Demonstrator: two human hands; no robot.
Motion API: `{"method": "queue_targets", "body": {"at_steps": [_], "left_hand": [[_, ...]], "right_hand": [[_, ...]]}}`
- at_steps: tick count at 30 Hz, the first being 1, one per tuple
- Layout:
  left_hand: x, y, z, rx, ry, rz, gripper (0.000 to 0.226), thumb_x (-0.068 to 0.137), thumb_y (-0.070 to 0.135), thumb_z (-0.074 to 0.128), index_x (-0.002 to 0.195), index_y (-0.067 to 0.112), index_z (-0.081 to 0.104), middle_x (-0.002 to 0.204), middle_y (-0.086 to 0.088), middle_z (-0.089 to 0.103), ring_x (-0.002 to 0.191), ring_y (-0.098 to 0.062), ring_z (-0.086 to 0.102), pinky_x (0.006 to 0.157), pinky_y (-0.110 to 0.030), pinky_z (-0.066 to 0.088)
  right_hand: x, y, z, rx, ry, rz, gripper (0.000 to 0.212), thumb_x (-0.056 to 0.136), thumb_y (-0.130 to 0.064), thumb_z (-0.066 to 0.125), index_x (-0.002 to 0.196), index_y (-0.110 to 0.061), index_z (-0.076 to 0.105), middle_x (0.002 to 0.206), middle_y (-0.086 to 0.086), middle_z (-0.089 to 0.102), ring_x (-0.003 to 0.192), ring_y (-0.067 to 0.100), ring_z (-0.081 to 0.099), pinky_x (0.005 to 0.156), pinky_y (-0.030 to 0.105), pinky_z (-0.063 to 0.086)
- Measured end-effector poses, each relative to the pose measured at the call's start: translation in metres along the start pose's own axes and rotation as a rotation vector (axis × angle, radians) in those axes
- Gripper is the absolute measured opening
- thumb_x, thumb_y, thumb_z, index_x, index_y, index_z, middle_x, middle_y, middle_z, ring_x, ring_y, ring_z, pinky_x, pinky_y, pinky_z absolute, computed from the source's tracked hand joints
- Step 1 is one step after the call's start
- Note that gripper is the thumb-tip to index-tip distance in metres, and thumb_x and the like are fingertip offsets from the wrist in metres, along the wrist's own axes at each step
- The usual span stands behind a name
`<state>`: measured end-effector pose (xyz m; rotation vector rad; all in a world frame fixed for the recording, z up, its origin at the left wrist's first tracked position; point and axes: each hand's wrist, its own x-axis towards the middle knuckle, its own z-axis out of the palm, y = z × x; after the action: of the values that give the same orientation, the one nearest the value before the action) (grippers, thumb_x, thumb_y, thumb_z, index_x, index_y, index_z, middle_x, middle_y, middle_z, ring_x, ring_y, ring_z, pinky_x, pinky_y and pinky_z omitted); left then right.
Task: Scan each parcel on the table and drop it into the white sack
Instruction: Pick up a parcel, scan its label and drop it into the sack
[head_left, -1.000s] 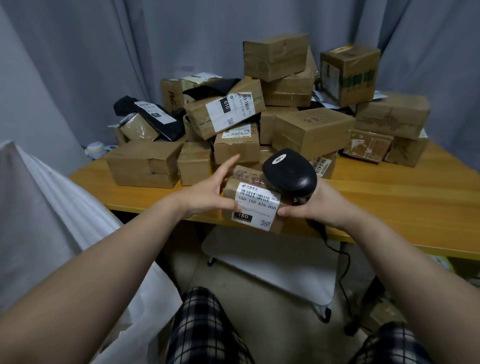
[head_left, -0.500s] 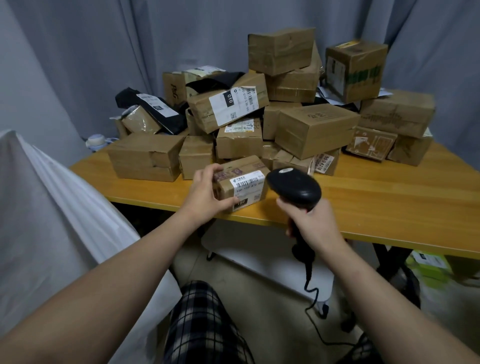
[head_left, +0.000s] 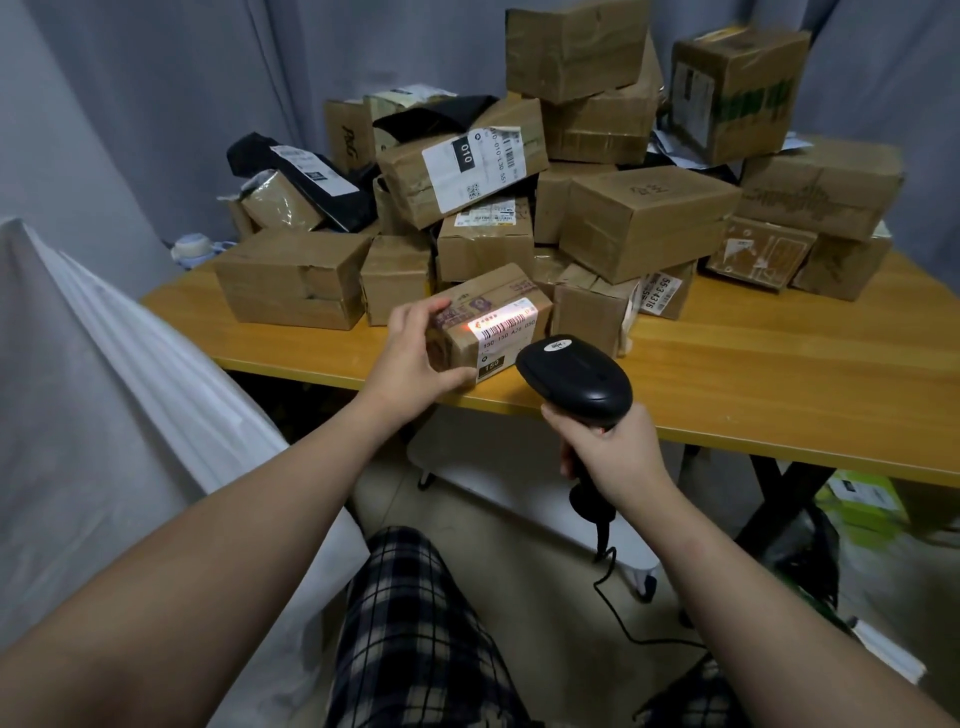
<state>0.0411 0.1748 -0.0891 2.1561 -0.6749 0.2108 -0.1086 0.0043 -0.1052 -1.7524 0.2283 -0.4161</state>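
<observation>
My left hand grips a small brown parcel by its left end, near the front edge of the wooden table. The parcel's white label faces me, and a red scan line glows across its barcode. My right hand holds a black corded barcode scanner by its handle, its head pointing at the label from the right. The white sack stands open at my left, beside the table.
A tall heap of brown cardboard parcels and a black mailer bag fills the back of the table. Grey curtains hang behind. The scanner cable trails to the floor. A white stool stands under the table.
The parcel has moved away from me and settled at the table edge in my left hand. My right hand drew the scanner back, and the red scan light now falls on the label.
</observation>
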Motion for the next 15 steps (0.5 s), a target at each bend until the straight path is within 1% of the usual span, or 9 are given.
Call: {"method": "queue_targets", "body": {"at_steps": [5,10,13,15], "left_hand": [[0.002,0.002,0.000,0.008,0.007,-0.002,0.085,0.072,0.014,0.082,0.141,0.023,0.035,0.144,-0.003,0.027,0.132,-0.013,0.036,0.106,-0.020,0.029],[0.003,0.003,0.002,-0.012,-0.001,-0.024,0.085,0.072,0.014,0.082,0.142,0.023,0.034,0.145,-0.003,0.028,0.133,-0.014,0.035,0.105,-0.020,0.028],[0.004,0.004,0.003,-0.030,-0.001,-0.042,0.084,0.073,0.016,0.082,0.142,0.024,0.034,0.145,-0.003,0.029,0.133,-0.014,0.036,0.105,-0.021,0.030],[0.005,0.003,0.004,-0.060,-0.007,-0.059,0.084,0.073,0.017,0.082,0.141,0.026,0.034,0.145,-0.002,0.029,0.133,-0.015,0.035,0.109,-0.026,0.033]], "right_hand": [[-0.002,0.005,-0.002,-0.029,0.028,0.002,0.015,0.085,-0.010,0.071,0.074,-0.015,0.062,0.046,-0.001,0.056,0.041,0.015,0.055,0.046,0.025,0.048],[0.002,0.014,-0.007,-0.086,0.094,-0.017,0.019,0.078,0.006,0.065,0.070,-0.010,0.058,0.050,0.005,0.054,0.043,0.016,0.054,0.047,0.032,0.047],[0.003,0.019,-0.008,-0.076,0.104,-0.016,0.023,0.078,0.008,0.064,0.071,-0.013,0.057,0.051,0.004,0.053,0.043,0.014,0.054,0.046,0.028,0.047],[0.002,0.022,-0.008,-0.060,0.110,-0.016,0.024,0.078,0.009,0.064,0.071,-0.013,0.057,0.052,0.005,0.053,0.042,0.013,0.053,0.044,0.026,0.047]]}}
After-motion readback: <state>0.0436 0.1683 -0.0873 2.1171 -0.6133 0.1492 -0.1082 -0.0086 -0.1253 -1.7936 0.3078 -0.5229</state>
